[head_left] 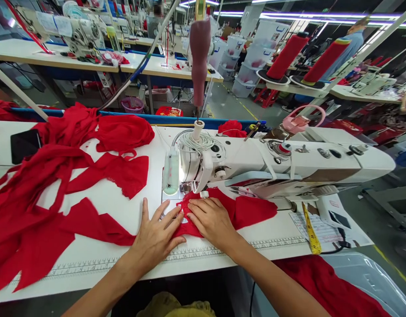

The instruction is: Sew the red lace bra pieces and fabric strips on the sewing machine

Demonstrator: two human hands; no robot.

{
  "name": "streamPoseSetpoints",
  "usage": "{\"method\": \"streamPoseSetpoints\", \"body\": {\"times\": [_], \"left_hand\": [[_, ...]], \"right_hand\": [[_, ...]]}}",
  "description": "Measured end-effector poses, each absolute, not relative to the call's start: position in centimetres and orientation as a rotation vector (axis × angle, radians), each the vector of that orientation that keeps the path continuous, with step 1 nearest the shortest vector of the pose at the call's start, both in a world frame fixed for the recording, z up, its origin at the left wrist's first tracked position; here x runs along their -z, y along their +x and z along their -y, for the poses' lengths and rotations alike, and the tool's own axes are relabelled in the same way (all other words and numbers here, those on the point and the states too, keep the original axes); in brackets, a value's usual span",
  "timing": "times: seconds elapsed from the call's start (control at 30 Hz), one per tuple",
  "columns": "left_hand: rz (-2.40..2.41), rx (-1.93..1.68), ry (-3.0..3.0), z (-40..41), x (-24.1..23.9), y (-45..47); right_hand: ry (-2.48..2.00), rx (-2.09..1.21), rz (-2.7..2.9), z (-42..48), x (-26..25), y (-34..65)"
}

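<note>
A red fabric piece (252, 210) lies on the white sewing table (222, 257), with its near-left part by the needle area of a white sewing machine (249, 160). My right hand (213, 222) rests flat on this fabric, fingers stretched forward and close to each other, just in front of the presser foot (187, 188). To its left, my left hand (156, 235) lies with fingers spread, its fingertips touching the fabric's left edge and the table. A small white patch shows on the cloth between the hands. Neither hand grips anything visible.
Red fabric strips (57, 176) heap over the table's left side, near a black phone (25, 145). A printed ruler (203, 253) runs along the front edge. At right are a yellow tape measure (311, 231), papers and a plastic bin (361, 273) with red cloth.
</note>
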State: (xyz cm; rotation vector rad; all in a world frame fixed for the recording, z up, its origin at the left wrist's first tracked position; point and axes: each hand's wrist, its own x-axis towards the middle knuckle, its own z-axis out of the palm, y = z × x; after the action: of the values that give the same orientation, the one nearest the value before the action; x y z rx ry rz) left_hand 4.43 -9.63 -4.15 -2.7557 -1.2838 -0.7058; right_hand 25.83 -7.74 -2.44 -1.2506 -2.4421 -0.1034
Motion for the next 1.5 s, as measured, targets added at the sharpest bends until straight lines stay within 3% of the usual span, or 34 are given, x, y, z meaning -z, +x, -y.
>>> {"method": "streamPoseSetpoints", "body": {"times": [0.63, 1.5], "left_hand": [[1.240, 0.708, -2.819, 8.7, 3.6, 3.9], [1.251, 0.770, -2.793, 10.2, 3.4, 5.0]], "right_hand": [[-1.508, 0.023, 2.486, 7.1, 2.3, 25.3], [-1.507, -0.040, 2.230, 5.1, 3.8, 24.5]]}}
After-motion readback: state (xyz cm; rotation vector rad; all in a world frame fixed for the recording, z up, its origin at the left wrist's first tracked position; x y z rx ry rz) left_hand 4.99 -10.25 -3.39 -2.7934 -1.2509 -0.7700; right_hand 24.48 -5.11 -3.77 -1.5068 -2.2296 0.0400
